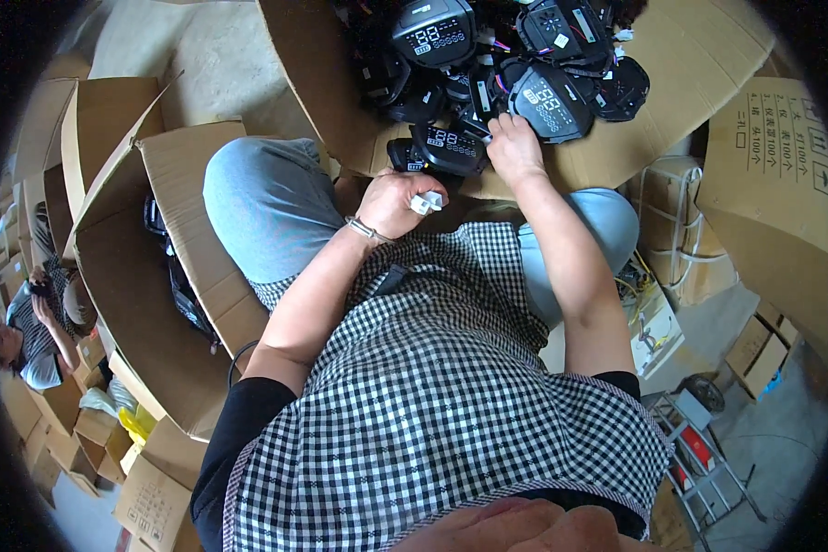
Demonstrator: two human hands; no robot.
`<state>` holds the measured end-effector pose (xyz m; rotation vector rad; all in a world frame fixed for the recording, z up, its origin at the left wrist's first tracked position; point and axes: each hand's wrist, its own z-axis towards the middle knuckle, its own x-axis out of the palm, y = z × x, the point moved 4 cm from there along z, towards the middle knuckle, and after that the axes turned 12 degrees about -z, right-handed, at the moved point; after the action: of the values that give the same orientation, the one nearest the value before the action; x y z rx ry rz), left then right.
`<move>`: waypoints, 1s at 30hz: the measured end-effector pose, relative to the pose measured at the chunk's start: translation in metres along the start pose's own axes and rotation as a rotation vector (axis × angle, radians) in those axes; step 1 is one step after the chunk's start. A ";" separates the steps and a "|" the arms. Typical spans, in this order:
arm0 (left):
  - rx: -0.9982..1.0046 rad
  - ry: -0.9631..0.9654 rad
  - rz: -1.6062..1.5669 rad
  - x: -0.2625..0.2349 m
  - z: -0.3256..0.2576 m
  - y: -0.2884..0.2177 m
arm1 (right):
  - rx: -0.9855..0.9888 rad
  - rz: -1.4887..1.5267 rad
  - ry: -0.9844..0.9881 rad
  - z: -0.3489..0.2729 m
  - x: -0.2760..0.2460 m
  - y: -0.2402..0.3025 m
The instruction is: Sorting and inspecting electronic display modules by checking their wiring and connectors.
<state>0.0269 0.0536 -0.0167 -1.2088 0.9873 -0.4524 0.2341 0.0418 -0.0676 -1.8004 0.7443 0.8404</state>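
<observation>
Remotely, I see the black display unit [451, 154] at the near edge of the cardboard [616, 152], face up, long axis roughly left to right. The left hand [391, 202] curls around white connector pieces [426, 202]; apart from it, the right hand [517, 152] reaches beside the unit, gripping or not, I cannot tell. I'd hold by rims, sparing faces.

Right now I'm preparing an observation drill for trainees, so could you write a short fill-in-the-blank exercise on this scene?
1. The left hand holds small plastic connectors coloured ____.
2. A bracelet circles the ____ wrist.
3. Below the checked apron, the jeans are light ____.
4. The black digital display units lie on brown ____.
Missing words: white; left; blue; cardboard.
</observation>
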 end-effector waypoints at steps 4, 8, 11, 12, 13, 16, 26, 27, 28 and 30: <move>-0.037 -0.044 -0.010 -0.004 -0.001 -0.001 | 0.176 0.236 -0.171 -0.020 -0.031 -0.021; -0.145 -0.168 -0.077 -0.006 -0.001 -0.006 | 0.084 0.987 -0.337 -0.055 -0.070 -0.035; 0.125 -0.158 -0.234 -0.006 0.004 -0.016 | -0.048 1.240 -0.214 -0.059 -0.086 0.000; 0.123 -0.155 -0.235 -0.004 0.003 -0.015 | -0.055 1.347 -0.172 -0.059 -0.083 0.010; 0.105 -0.151 -0.301 -0.005 0.002 -0.016 | -0.065 1.398 -0.202 -0.058 -0.082 0.014; 0.072 -0.116 -0.462 -0.003 0.000 -0.010 | -0.023 1.396 -0.228 -0.062 -0.079 0.017; -0.014 -0.092 -0.725 0.009 -0.003 -0.003 | -0.027 1.503 -0.178 -0.078 -0.077 0.022; -0.009 -0.154 -0.663 0.006 -0.003 -0.007 | 0.085 1.503 -0.227 -0.086 -0.079 0.021; -0.009 -0.149 -0.667 0.002 -0.001 -0.011 | 0.091 1.503 -0.225 -0.095 -0.084 0.021; -0.118 -0.110 -0.437 -0.002 -0.004 -0.010 | 0.562 1.684 -0.040 -0.110 -0.077 0.015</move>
<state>0.0245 0.0496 -0.0067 -1.5468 0.6590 -0.6681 0.2019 -0.0574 0.0187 -0.3177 2.2277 1.4085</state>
